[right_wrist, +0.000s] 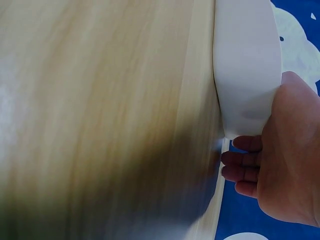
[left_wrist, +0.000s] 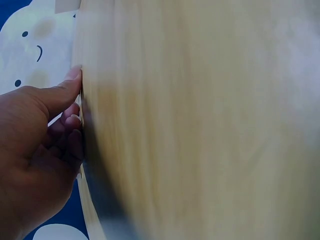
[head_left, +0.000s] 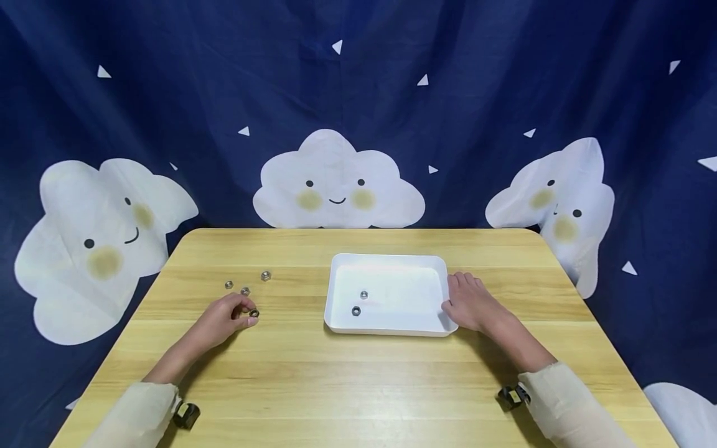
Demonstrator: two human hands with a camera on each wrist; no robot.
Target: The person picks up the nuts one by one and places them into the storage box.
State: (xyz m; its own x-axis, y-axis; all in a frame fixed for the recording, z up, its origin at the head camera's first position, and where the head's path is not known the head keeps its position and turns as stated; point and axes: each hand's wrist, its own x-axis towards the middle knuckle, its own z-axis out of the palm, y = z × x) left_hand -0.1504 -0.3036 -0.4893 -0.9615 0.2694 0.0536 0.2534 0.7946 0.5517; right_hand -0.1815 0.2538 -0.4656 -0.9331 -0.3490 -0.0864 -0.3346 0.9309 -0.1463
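Note:
At the left of the table, my left hand (head_left: 224, 316) has thumb and index finger on either side of a dark-ringed hex nut (head_left: 254, 313), pinching it at the tabletop. In the left wrist view the left hand (left_wrist: 42, 132) shows, but the nut is hidden. Just beyond that hand lie three loose nuts, among them a silver nut (head_left: 266, 275). My right hand (head_left: 473, 303) grips the right wall of a white tray (head_left: 386, 331), thumb over the rim. Inside the tray sit a silver nut (head_left: 364, 295) and a darker nut (head_left: 356, 311), apart from each other.
The wooden table (head_left: 358, 386) has rounded far corners. Behind it hangs a dark blue curtain (head_left: 358, 81) with white clouds. A black wrist camera (head_left: 186, 415) sits at the left sleeve, and another black camera (head_left: 511, 397) at the right sleeve.

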